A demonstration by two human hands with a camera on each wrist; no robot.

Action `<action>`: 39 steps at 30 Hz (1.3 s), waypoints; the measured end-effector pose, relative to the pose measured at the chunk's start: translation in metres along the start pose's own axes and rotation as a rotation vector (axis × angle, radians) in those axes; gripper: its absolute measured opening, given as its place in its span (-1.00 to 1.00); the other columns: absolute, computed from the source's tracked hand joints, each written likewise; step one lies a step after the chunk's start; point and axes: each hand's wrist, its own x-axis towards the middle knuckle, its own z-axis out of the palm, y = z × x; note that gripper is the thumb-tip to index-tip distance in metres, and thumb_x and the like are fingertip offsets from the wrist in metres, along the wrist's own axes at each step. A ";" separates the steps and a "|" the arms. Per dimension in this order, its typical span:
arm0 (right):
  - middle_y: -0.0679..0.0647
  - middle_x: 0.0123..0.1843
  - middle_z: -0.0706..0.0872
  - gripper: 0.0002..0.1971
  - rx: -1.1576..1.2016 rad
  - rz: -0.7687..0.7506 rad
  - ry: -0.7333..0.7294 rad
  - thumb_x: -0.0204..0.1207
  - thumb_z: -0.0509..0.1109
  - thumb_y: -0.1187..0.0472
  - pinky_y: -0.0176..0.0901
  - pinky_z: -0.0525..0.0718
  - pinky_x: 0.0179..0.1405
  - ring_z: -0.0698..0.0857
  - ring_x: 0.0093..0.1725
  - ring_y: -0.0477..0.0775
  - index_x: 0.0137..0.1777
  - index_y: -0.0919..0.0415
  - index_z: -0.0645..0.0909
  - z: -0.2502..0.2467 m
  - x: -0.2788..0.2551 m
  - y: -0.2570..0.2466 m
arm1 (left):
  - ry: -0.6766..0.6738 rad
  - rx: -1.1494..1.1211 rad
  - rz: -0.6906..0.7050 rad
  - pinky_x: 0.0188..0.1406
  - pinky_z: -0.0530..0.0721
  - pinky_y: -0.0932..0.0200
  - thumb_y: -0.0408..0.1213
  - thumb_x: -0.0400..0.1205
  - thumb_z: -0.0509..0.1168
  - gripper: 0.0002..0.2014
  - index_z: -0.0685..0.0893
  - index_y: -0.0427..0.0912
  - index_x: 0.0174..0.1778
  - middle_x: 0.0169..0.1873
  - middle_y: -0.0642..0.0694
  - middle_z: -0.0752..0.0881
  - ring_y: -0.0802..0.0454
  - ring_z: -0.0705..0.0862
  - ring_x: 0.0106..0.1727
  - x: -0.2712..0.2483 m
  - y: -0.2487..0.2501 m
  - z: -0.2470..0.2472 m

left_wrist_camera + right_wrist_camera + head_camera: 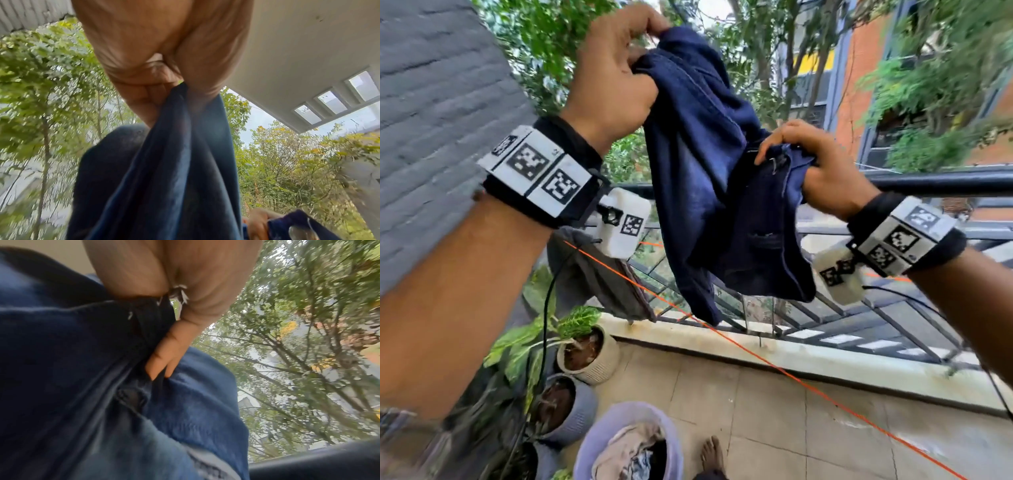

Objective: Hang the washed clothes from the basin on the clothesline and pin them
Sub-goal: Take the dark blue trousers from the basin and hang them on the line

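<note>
A dark blue denim garment [709,178] hangs in the air between both hands, above the orange clothesline [756,356]. My left hand [616,68] grips its upper edge high up; the left wrist view shows fingers [148,91] curled round bunched blue cloth [174,170]. My right hand [815,164] holds the lower, waistband end, with fingers [164,360] tucked into the denim [82,369]. A lilac basin [630,442] with more clothes sits on the floor below. A grey cloth [599,281] hangs over the line at left.
A black balcony railing [941,181] runs behind the garment, over a pale ledge [791,356]. Potted plants [585,353] stand along the left by a grey brick wall [441,102]. A bare foot [712,455] is beside the basin. Trees and buildings lie beyond.
</note>
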 end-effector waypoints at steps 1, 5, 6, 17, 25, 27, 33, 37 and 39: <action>0.05 -0.08 0.62 -0.84 0.018 0.015 -0.025 0.48 0.42 0.47 -0.25 0.52 0.10 0.63 -0.02 -0.08 -0.04 0.23 0.70 -0.010 -0.006 0.003 | -0.022 -0.033 -0.031 -0.35 0.51 0.39 -0.69 0.32 0.07 -0.55 0.55 -0.07 -0.08 -0.33 0.24 0.70 0.39 0.65 -0.32 -0.005 -0.009 0.003; -0.21 -0.15 0.75 -0.90 0.145 0.179 -0.103 0.51 0.38 0.47 -0.37 0.58 0.04 0.67 -0.09 -0.24 -0.04 0.31 0.61 -0.058 -0.050 0.017 | -0.084 -0.147 -0.170 -0.30 0.53 0.46 -0.64 0.32 0.09 -0.56 0.58 -0.04 -0.08 -0.37 0.34 0.74 0.42 0.64 -0.33 -0.025 -0.063 0.029; -0.27 -0.16 0.75 -0.87 0.137 0.225 -0.125 0.50 0.36 0.51 -0.41 0.58 0.02 0.66 -0.10 -0.29 -0.05 0.30 0.61 -0.069 -0.060 0.021 | -0.097 -0.172 -0.213 -0.32 0.54 0.46 -0.62 0.30 0.08 -0.56 0.58 -0.04 -0.08 -0.38 0.34 0.74 0.42 0.63 -0.35 -0.030 -0.078 0.037; 0.01 -0.14 0.78 -0.80 -0.109 0.649 -0.224 0.30 0.29 0.17 -0.31 0.60 0.08 0.69 -0.06 -0.08 -0.19 -0.02 0.74 -0.095 -0.139 0.054 | -0.828 -0.054 -0.425 -0.09 0.55 0.42 -0.39 0.27 0.13 -0.54 0.67 -0.23 0.08 -0.11 -0.08 0.76 0.14 0.75 -0.04 -0.136 -0.240 0.159; -0.12 -0.18 0.81 -0.84 -0.150 0.805 -0.140 0.41 0.38 0.29 -0.31 0.66 0.08 0.70 -0.10 -0.18 -0.22 0.03 0.75 -0.071 -0.097 0.047 | -1.217 0.342 -0.364 0.06 0.57 0.12 -0.37 0.51 0.37 -0.67 0.79 -0.06 0.17 0.08 -0.14 0.81 -0.14 0.73 0.18 -0.186 -0.316 0.186; -0.07 -0.22 0.80 -0.80 -0.161 0.792 -0.112 0.49 0.46 0.35 -0.37 0.66 -0.04 0.68 -0.15 -0.19 -0.27 0.03 0.75 -0.061 -0.076 0.039 | -1.258 0.324 -0.356 0.01 0.58 0.21 -0.44 0.53 0.33 -0.68 0.81 -0.06 0.14 0.02 -0.11 0.82 -0.10 0.75 0.13 -0.187 -0.320 0.187; 0.08 -0.19 0.85 -0.63 -0.440 0.941 -0.369 0.26 0.28 0.41 0.09 0.76 -0.01 0.77 -0.12 0.01 -0.19 -0.05 0.78 -0.003 -0.042 0.052 | -1.251 0.061 -0.263 -0.08 0.66 0.26 -0.43 0.43 0.26 -0.70 0.79 -0.08 -0.03 -0.14 -0.02 0.83 0.02 0.78 -0.07 -0.145 -0.287 0.177; 0.19 -0.30 0.79 -0.69 -0.523 1.010 -0.461 0.25 0.22 0.33 0.08 0.75 -0.22 0.77 -0.17 0.24 -0.18 0.13 0.78 0.036 -0.035 0.066 | -1.217 -0.354 -0.269 -0.06 0.63 0.40 -0.36 0.56 0.42 -0.75 0.65 0.04 0.06 -0.10 0.07 0.77 0.26 0.72 -0.12 -0.129 -0.249 0.156; 0.23 -0.32 0.76 -0.71 -0.535 1.042 -0.463 0.27 0.22 0.36 0.04 0.72 -0.27 0.76 -0.19 0.29 -0.20 0.16 0.78 0.045 -0.030 0.070 | -1.201 -0.398 -0.239 0.02 0.70 0.22 -0.20 0.55 0.44 -0.64 0.58 0.01 0.25 0.01 0.03 0.76 0.18 0.75 0.01 -0.133 -0.235 0.150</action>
